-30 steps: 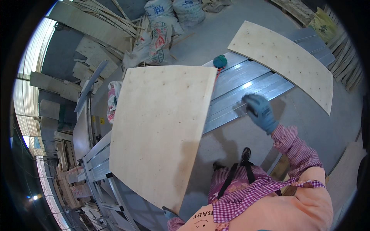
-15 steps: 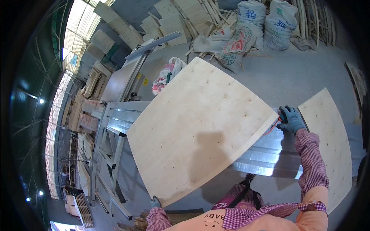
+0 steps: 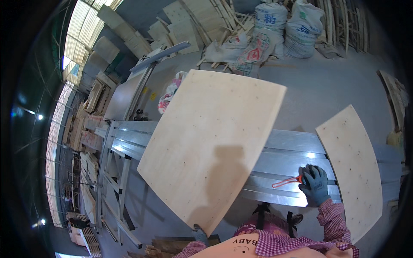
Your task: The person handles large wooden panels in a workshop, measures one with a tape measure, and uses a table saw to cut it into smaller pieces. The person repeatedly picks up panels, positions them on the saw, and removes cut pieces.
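Plywood panel (image 3: pixel 206 129): across the ribbed metal table (image 3: pixel 288 150), left of the right hand, long axis slanting upper right to lower left.
Left hand (image 3: pixel 200 235): nearer, at the panel's lower corner; whether its fingers clamp it, I cannot tell.
Right hand (image 3: pixel 315 184): fingers closed around an orange-strapped tool (image 3: pixel 299 178).
Edges: panel overhangs the table's near side.
Room: tabletop shows between panel and curved offcut (image 3: pixel 357 172).

left hand (image 3: pixel 200 234) grips plywood panel (image 3: pixel 206 129) corner | right hand (image 3: pixel 315 184) holds orange-looped tool (image 3: pixel 298 179)
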### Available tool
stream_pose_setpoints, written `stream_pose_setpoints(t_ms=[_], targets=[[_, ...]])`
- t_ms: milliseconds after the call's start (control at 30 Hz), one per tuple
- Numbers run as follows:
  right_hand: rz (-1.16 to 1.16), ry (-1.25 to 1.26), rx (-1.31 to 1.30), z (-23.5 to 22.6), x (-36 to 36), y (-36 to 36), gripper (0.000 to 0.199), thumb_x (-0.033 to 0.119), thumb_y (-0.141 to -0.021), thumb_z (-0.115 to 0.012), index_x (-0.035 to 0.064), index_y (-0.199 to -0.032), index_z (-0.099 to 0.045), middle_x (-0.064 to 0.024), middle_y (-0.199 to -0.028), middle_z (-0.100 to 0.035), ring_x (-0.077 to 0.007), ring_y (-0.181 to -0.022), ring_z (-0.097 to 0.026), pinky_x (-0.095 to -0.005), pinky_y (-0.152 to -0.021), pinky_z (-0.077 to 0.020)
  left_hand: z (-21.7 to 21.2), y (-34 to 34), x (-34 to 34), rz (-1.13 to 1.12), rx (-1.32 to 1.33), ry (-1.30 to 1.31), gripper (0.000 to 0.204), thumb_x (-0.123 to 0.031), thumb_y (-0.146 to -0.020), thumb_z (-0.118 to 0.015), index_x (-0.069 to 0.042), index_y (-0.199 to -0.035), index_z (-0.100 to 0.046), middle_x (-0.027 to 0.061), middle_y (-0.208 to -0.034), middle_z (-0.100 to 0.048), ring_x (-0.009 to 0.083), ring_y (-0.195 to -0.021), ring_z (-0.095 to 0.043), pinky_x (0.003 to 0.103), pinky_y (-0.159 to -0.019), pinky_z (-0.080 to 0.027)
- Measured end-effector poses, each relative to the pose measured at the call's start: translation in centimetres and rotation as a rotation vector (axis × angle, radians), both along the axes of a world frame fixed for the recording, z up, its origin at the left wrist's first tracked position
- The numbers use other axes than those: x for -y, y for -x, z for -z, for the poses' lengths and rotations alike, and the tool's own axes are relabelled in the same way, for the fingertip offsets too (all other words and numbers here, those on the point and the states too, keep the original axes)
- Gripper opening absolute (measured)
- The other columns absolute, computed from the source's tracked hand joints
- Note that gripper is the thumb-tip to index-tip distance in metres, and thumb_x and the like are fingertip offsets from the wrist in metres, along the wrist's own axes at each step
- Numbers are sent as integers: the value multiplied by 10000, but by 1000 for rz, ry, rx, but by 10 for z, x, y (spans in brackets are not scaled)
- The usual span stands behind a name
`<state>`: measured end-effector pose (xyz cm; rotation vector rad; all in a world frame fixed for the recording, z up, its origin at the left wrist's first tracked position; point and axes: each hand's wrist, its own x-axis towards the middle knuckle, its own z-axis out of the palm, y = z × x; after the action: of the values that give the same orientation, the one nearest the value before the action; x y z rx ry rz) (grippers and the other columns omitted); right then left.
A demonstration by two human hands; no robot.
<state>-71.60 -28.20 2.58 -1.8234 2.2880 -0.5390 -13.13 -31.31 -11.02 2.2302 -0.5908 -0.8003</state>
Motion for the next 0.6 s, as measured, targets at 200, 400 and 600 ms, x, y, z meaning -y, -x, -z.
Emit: stream_pose_setpoints(t_ms=[200,400,600], targets=[[395,167,-98,-9,-141,38,741,274,-671,-753,117,-1339,-475,-204,-1390,-378,-414,-1282,-341,-507,-1044,-299,-66,134,-5,-186,-375,11,554,-458,-900,-545,-52,-1265,-457,159,-1269,-497,301,-994,-593,623,-865,-464],[1348,161,-149,12,-409,47,722,197,-788,-692,73,-1415,-357,-197,-1408,-372,-356,-1287,-358,-455,-1047,-309,-42,205,-98,31,-980,-219,439,-429,-913,-530,-92,-1194,-523,111,-1258,-541,288,-1069,-571,511,-962,-419],[1517,736,1554,75,-465,47,638,289,-848,-673,26,-1358,-392,-144,-1228,-531,-284,-1053,-549,-441,-900,-455,-126,403,-109,860,-1094,-258,399,-432,-924,-522,-114,-1161,-562,97,-1252,-570,285,-1133,-550,445,-1010,-410]])
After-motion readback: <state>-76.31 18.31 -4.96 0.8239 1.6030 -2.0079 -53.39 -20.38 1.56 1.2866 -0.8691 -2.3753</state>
